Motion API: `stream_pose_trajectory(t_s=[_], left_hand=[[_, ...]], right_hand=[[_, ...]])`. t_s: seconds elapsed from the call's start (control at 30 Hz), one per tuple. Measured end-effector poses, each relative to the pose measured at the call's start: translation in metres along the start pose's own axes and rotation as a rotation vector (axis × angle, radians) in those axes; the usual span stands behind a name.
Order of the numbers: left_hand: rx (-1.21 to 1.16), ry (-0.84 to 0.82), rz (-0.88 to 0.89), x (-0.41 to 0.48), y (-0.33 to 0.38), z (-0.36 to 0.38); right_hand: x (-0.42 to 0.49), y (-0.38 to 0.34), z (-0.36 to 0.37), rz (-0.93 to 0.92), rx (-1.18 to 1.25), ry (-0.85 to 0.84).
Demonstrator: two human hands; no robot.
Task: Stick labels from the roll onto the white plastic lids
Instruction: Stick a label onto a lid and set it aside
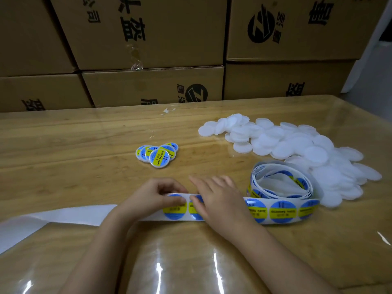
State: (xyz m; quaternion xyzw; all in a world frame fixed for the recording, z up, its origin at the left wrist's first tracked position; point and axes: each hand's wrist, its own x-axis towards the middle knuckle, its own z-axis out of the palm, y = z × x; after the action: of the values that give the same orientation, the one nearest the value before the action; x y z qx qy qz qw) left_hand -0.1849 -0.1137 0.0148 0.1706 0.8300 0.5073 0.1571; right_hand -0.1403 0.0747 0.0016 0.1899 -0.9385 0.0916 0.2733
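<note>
A strip of round blue and yellow labels (282,212) runs across the table from a loose label roll (280,181) on the right. My left hand (152,198) pinches the strip at a blue label (174,211), thumb on top. Just to its right, my right hand (220,198) lies over the strip with fingers spread flat, pressing it down. A big heap of plain white plastic lids (297,145) spreads over the table's right side. A small cluster of labelled lids (158,154) sits in the middle, beyond my hands.
Empty white backing paper (42,219) trails off to the left edge. Stacked cardboard boxes (148,39) wall off the back of the wooden table (74,141), which is covered by a clear glossy sheet. A scrap of clear film (167,111) lies near the back edge.
</note>
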Motion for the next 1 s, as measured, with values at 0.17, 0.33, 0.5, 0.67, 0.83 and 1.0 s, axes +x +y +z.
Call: stream_pose_trajectory(t_s=[0.17, 0.33, 0.5, 0.67, 0.83, 1.0], left_hand=[[0.011, 0.184, 0.027, 0.013, -0.005, 0.013], [0.048, 0.292, 0.125, 0.019, -0.006, 0.027], [0.211, 0.313, 0.125, 0.02, -0.015, 0.024], [0.396, 0.5, 0.173, 0.02, -0.008, 0.02], [0.562, 0.573, 0.163, 0.069, 0.022, 0.022], [0.89, 0.32, 0.047, 0.146, 0.035, 0.03]], right_hand=[[-0.001, 0.009, 0.003, 0.034, -0.039, -0.08], [-0.001, 0.006, 0.006, 0.074, 0.098, -0.149], [-0.002, 0.013, 0.016, 0.17, 0.335, -0.18], [-0.002, 0.013, 0.017, 0.128, 0.373, -0.179], [-0.001, 0.016, 0.017, 0.118, 0.419, -0.197], [-0.001, 0.019, 0.016, 0.086, 0.431, -0.219]])
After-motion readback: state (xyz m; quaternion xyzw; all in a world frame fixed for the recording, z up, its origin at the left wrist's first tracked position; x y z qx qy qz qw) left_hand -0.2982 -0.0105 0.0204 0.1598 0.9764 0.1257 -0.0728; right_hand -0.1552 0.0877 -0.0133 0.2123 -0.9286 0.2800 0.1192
